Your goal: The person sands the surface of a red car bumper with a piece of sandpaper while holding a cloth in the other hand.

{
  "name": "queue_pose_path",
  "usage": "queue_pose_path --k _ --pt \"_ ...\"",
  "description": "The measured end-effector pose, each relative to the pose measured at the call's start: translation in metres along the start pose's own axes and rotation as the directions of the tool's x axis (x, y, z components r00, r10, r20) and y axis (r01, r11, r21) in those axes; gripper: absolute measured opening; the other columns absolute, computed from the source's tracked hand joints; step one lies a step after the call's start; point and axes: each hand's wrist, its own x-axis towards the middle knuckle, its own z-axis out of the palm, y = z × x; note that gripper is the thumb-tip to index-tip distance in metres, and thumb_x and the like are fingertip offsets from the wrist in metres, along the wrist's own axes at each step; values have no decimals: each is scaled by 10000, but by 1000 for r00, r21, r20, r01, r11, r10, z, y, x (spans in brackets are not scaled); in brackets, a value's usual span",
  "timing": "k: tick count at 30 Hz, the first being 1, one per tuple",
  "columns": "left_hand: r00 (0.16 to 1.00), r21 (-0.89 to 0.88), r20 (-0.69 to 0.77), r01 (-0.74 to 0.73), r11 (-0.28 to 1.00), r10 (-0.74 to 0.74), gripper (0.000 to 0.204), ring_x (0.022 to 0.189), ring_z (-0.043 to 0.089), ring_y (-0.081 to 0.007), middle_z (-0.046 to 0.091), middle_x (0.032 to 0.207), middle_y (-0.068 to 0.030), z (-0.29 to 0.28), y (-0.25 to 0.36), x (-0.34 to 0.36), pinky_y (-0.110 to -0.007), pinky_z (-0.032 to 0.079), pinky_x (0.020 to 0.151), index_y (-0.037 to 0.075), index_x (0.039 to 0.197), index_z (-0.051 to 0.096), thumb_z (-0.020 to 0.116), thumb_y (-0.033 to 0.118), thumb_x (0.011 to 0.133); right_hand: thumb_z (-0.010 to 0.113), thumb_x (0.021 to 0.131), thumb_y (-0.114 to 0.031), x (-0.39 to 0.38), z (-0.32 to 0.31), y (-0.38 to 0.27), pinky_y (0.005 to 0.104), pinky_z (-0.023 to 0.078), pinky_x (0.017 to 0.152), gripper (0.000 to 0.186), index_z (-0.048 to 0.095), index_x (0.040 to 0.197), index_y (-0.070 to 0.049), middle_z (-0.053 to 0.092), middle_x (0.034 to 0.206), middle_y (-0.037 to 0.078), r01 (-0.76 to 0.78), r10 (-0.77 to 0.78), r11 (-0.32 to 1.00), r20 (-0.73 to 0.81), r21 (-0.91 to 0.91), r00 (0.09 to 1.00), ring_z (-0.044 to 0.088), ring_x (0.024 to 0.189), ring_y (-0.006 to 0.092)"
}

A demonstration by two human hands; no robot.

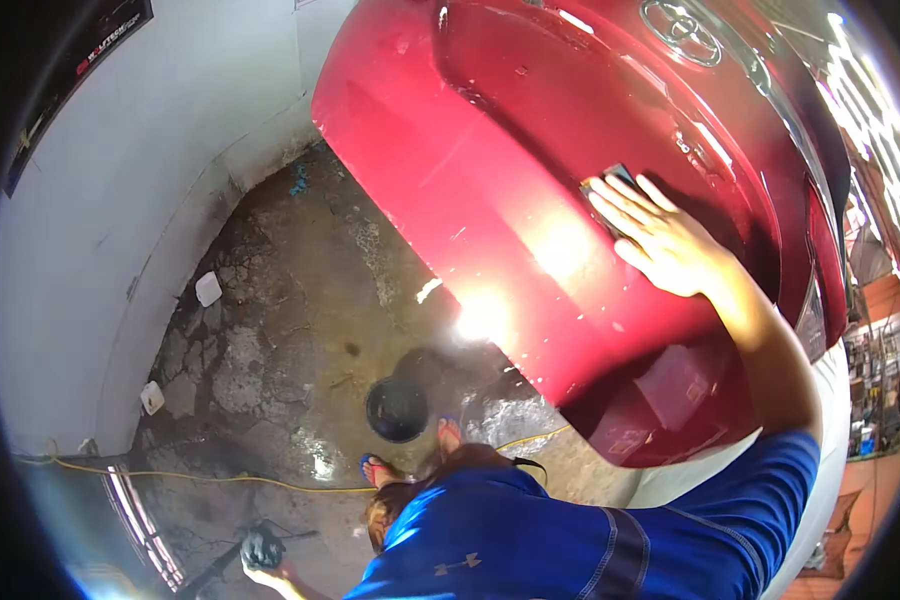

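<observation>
My right hand lies on a red car panel that looks like a bumper, its fingers stretched out over a small dark flat pad. Most of this pad is hidden by the fingers; a dark edge and a brownish corner show past the fingertips. Water drops and pale specks dot the red surface near it. Down at the lower left, my left hand is closed on a dark grey, crumpled bundle that looks like a wet cloth. It hangs away from the car, above the floor.
A black bucket stands on the wet, patchy concrete floor by my feet. A yellow cord crosses the floor behind it. Two white containers sit along the white wall. Cluttered shelves show at the far right.
</observation>
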Motion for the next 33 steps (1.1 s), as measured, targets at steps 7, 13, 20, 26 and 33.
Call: queue_pose_path --k 7,13,20,26,33 --pt "903 -114 -263 320 941 -339 519 1110 721 -326 723 1275 -136 154 -229 105 -501 593 954 109 1280 678 608 535 993 267 1182 -445 134 -2 28 509 100 1371 650 261 1720 -79 239 1803 95 52 -101 977 -235 -205 967 195 1669 261" --pt "800 -38 -137 585 810 -584 635 1089 743 -391 769 1172 -146 144 -267 53 -548 596 973 126 1203 702 411 668 1046 422 1141 -382 -5 -16 4 515 39 1373 665 280 1719 -85 249 1802 97 75 -69 985 44 -152 997 185 1677 238" --pt "690 303 -552 689 658 -469 549 1006 779 -334 768 1131 -121 137 -311 82 -518 641 859 100 1213 719 630 573 951 383 1169 -392 151 -23 40 502 193 1353 608 381 1666 -42 348 1755 132 139 -177 981 -330 -136 927 317 1627 268" --pt "691 417 -564 711 566 -453 469 802 789 -344 759 991 -155 59 -285 85 -510 677 746 66 1094 718 677 503 927 565 1064 -254 8 -8 7 541 138 1353 724 303 1699 -27 252 1786 185 58 -48 992 -83 111 995 197 1670 352" --pt "790 710 -535 612 349 -298 668 980 700 -352 747 1098 -232 19 -303 105 -464 547 923 -32 1226 733 683 568 936 368 1171 -407 167 -11 11 495 191 1353 693 237 1695 27 162 1792 237 158 -121 981 -278 114 953 174 1656 417"
